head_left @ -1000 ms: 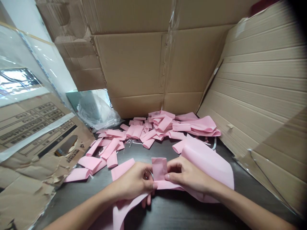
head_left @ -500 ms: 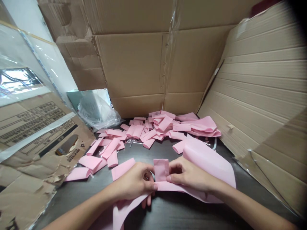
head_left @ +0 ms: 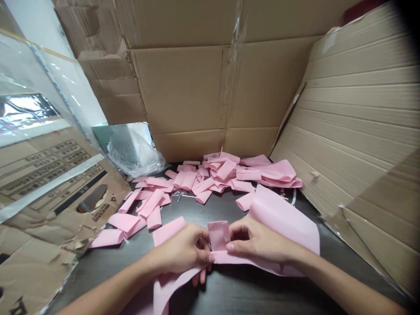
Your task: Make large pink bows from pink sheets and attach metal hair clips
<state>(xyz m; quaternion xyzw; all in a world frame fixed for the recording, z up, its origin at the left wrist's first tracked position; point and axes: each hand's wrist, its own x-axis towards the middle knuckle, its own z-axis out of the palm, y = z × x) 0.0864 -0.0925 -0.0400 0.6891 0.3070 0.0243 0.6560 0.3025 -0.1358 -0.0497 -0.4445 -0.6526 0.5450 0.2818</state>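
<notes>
My left hand pinches the edge of a long pink strip of paper-like or fabric-like material. One part of it drops toward the near edge of the view under my left wrist; on the right it widens into a broad curled part beyond my right forearm. Between my hands a small folded pink piece stands upright against the strip. The thumb and fingers of my right hand close on that piece's right edge. Another flat pink end shows behind my left hand.
Many small folded pink pieces lie scattered across the dark table. Larger pink sheets are stacked at the back right. Cardboard walls enclose the back and right; a torn carton and a clear plastic bag are at left.
The small folded piece has shifted slightly left and down, tilting a little, together with my right hand. My left hand has barely moved.
</notes>
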